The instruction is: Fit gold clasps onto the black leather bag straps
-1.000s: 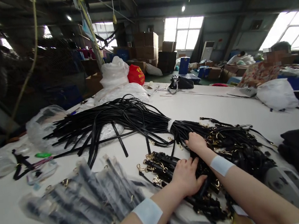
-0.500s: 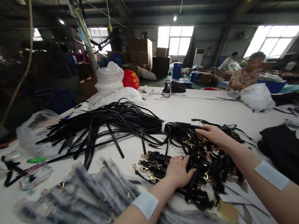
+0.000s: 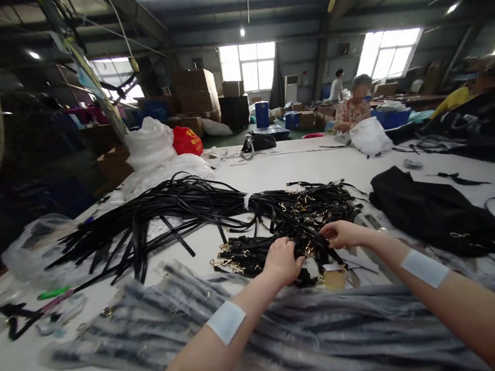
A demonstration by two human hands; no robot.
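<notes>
A big bundle of black straps with gold clasps lies across the white table, tied with a white band. My left hand rests curled on the clasp end of the pile. My right hand pinches one black strap pulled out of the heap, fingers closed on it. Both forearms carry white patches. Straps packed in clear plastic bags lie in front of me, under my arms.
A black bag lies to the right. White plastic sacks and a red bag stand at the far left end. Other people sit at the far side, beside a white bag. Loose scraps and a green marker lie left.
My right hand has drawn back from the far part of the bundle toward me and closed on one strap. My head has lifted and turned right, showing more of the table.
</notes>
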